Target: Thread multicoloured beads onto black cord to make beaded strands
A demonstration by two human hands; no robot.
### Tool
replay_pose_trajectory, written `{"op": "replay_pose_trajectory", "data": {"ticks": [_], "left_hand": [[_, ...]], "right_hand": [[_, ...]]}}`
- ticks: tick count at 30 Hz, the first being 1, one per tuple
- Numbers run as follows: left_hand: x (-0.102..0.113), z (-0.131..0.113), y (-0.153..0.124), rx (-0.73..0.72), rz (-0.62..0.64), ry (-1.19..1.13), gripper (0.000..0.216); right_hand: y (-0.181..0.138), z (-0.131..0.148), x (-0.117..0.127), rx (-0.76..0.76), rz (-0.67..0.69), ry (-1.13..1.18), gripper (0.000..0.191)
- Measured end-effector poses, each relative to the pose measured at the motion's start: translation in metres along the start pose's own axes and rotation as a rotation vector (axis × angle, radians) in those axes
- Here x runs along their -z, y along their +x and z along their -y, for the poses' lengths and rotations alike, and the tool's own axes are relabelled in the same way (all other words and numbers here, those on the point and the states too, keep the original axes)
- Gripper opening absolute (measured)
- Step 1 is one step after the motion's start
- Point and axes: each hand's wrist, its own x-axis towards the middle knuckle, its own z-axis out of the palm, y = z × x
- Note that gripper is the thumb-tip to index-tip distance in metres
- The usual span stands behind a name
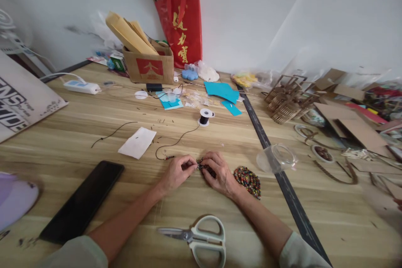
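Between the left hand (179,171) and the right hand (218,172), I had the beadwork (200,164), and it was close quarters! On the left, thumb and forefinger met in a pinch, right at the beadwork's near end; whatever sat in that pinch was too small for me to tell. On the right, I had the fingers curled over the piece, grasping it, so this was the nearer hand, hiding much of it. And the lie of it: rightward of the left fingertips, long axis slanting, as far as I could see, down under the right hand. Just beyond the left hand ran a short row of beads (169,157) on a black cord (169,146), which curved out and back up to the spool (204,119). Beside the right wrist, a bead coil (248,181) lay flat on the bench (138,180). Nearer me lay scissors (190,235), blades pointing left.
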Motion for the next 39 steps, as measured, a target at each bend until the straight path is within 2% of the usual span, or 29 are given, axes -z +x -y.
{"op": "replay_pose_trajectory", "data": {"ticks": [9,27,39], "left_hand": [[0.0002,0.0009,-0.0001,-0.022,-0.012,0.034,0.011],[0.0002,0.001,-0.0005,0.001,0.004,0.046,0.011],[0.0001,-0.0004,-0.0004,0.009,0.002,0.014,0.012]], "right_hand": [[-0.0011,0.0016,-0.0009,0.068,0.106,-0.037,0.022],[-0.0015,-0.0006,-0.0038,0.06,0.079,-0.03,0.015],[-0.0012,-0.0003,-0.0037,0.063,0.077,-0.01,0.019]]}}
